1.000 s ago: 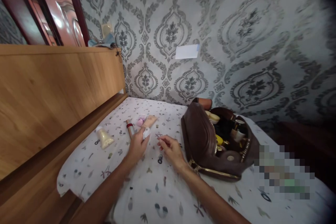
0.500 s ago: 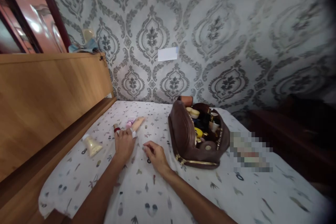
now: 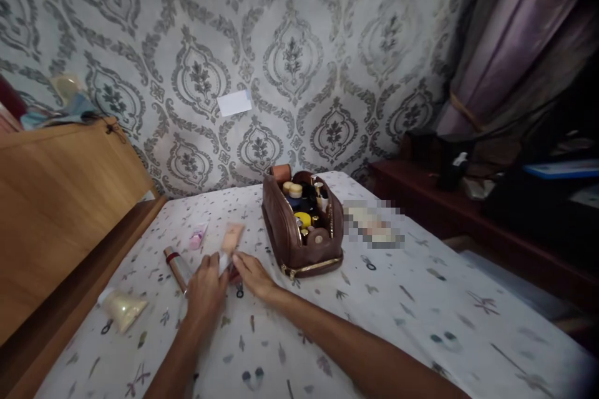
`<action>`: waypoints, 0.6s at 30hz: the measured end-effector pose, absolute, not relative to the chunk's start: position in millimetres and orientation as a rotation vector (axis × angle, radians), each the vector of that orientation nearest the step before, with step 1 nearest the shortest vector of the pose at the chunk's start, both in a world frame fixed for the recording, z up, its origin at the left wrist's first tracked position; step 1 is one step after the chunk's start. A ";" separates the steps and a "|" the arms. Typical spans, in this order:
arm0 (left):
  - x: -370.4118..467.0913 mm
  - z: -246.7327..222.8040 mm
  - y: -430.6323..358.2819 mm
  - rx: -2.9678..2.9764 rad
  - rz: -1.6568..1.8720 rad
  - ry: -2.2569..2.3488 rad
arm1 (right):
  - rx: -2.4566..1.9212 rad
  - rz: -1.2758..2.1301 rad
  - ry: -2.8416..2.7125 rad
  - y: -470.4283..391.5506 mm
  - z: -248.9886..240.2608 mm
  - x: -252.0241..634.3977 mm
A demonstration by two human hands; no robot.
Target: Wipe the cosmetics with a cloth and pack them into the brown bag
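Observation:
My left hand (image 3: 206,280) has its fingers closed around the white-capped end of a peach tube (image 3: 233,237). My right hand (image 3: 253,275) touches the same end from the right, its fingers bent together; what they hold is too small to tell. Left of the hands lie a slim brown-and-silver tube with a red band (image 3: 176,268) and a small pink tube (image 3: 197,236). A pale yellow tube (image 3: 124,310) rests farther left. The open brown bag (image 3: 279,224), filled with small cosmetics, stands to the right of my hands.
A patterned white sheet (image 3: 281,349) covers the surface. A wooden panel (image 3: 65,193) borders it on the left, a patterned wall (image 3: 290,68) behind. Right of the bag is a blurred-out flat item (image 3: 374,224); a dark red shelf (image 3: 421,212) stands beyond.
The view has turned right. My right hand has moved in beside my left hand, at the peach tube. My left hand is now clear of the red-banded tube, which shows at greater length.

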State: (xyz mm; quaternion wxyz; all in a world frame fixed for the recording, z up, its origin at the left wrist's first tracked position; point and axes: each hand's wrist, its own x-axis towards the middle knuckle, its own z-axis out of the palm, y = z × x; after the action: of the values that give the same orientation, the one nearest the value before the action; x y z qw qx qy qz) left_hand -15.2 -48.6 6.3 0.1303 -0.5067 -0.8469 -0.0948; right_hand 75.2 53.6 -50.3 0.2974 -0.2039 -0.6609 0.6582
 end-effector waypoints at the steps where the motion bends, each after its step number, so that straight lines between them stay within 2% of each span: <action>1: -15.5 2.5 -47.5 -1.510 -0.380 -2.472 | -0.549 1.769 -1.713 54.9 -53.1 73.0; 10: -39.2 -9.5 -47.5 -1.621 -1.758 -2.391 | -0.550 1.948 -1.491 60.2 -54.3 70.9; 18: -33.0 -9.8 -42.4 -1.566 -2.156 -2.320 | -0.540 2.209 -1.327 60.6 -32.6 80.9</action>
State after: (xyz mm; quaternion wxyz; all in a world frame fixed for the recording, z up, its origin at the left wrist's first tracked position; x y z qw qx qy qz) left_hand -33.0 -42.4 -9.8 -0.1946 -0.4348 -0.6441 -0.5985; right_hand 80.9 60.6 -32.6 0.2517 -0.1984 -0.4879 0.8119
